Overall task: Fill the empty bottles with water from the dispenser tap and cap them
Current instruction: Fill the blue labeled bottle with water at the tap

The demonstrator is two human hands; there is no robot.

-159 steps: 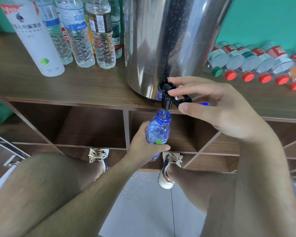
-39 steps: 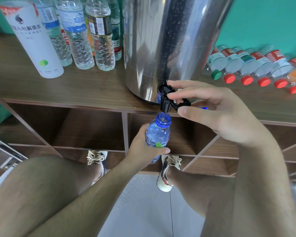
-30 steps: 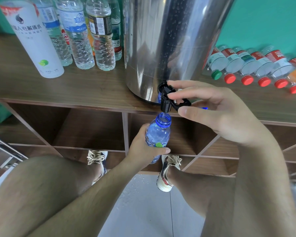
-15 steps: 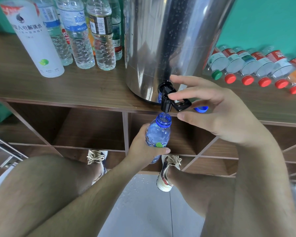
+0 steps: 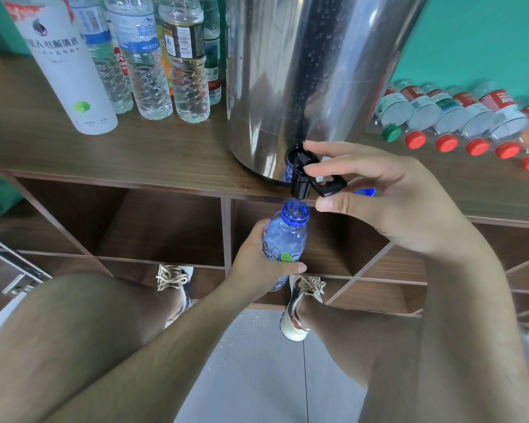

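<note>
The wooden counter (image 5: 165,154) spans the view, with open shelf compartments beneath its front edge. A stainless-steel dispenser (image 5: 303,71) stands on it near that edge, its wall beaded with droplets. To its left stand a tall white bottle (image 5: 64,71) and a group of upright clear bottles (image 5: 147,71). To its right, a row of capped bottles (image 5: 458,114) lies on the counter with the caps pointing forward: one green, the rest red.

The right hand (image 5: 394,196) is at the tap with its fingers extended, not curled. The index finger lies across the top of the black lever (image 5: 332,186) and the thumb sits just below it; thumb contact with the lever cannot be confirmed.

The left hand (image 5: 257,267) grips the blue bottle (image 5: 284,239) around its lower body, fingers and thumb wrapped round the label. The bottle is uncapped, held upright below the counter edge, in front of the shelf compartments. Its open mouth sits directly under the spout of the black tap (image 5: 301,178), close to it.

A blue cap (image 5: 365,192) lies on the counter just beyond the lever, partly hidden by the right hand.
</note>
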